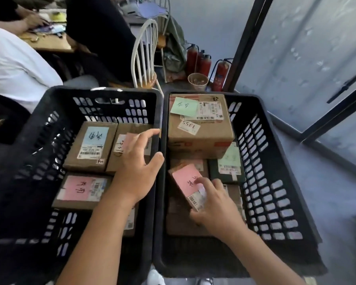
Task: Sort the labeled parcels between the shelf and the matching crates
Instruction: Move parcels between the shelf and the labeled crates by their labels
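Two black plastic crates stand side by side, the left crate point(39, 128) and the right crate point(275, 182). In the right crate my right hand point(216, 204) grips a small tilted cardboard parcel with a pink note point(186, 182). A large box with a green note point(199, 124) lies at the back of that crate, and a dark parcel with a green note point(228, 163) sits beside my hand. My left hand point(137, 163) hovers with spread fingers over the left crate's right side, above a parcel with a pink note point(123, 145). A blue-note parcel point(90, 145) and another pink-note parcel point(80, 190) lie there too.
A white spindle chair point(146, 52) stands behind the crates. Red fire extinguishers point(201, 62) and a cup point(197, 81) sit by the wall. People sit at a table point(49, 44) at the back left. A dark-framed glass door point(296, 58) runs along the right.
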### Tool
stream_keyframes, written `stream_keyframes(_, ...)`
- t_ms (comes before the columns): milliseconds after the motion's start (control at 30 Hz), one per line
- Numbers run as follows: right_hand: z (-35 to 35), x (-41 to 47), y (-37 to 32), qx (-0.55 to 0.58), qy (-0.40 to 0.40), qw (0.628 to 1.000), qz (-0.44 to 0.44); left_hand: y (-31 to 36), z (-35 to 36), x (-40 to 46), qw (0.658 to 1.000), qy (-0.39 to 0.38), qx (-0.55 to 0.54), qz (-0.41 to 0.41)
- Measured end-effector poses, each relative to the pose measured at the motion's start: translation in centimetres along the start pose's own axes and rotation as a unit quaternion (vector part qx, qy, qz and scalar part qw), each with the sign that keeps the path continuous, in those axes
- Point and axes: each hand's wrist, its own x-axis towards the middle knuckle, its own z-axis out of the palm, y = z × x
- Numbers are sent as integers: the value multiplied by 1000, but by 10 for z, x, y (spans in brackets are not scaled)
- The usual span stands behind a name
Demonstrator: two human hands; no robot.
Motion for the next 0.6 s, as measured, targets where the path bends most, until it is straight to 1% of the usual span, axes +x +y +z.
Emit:
stream_keyframes(67, -10, 5, 21, -68, -50, 996, -36, -4, 2, 3, 1000, -3, -2, -4)
stream_keyframes(133, -21, 13, 36, -149, -100, 979, -95, -9, 7, 7, 1000, -3, -9, -10)
stream_keyframes(200, -27, 25, 43, -198, -128, 960, -153, -11, 12, 9, 1000, -3, -12, -12)
stream_keyframes(267, -28, 42, 47, -223, -127, 946, -197, -11, 17, 12, 1000, -1, -7, -15)
stream_keyframes(367, -19, 59, 47, -252, -123, 930, -236, -12, 23, 15, 1000, 5, 5, -18)
stream_keyframes(467, -10, 62, 46, -249, -115, 930, -245, -12, 26, 17, 1000, 7, 9, -12)
stream_keyframes(600, -16, 55, 41, -232, -94, 941, -228, -6, 24, 17, 1000, 7, 22, -5)
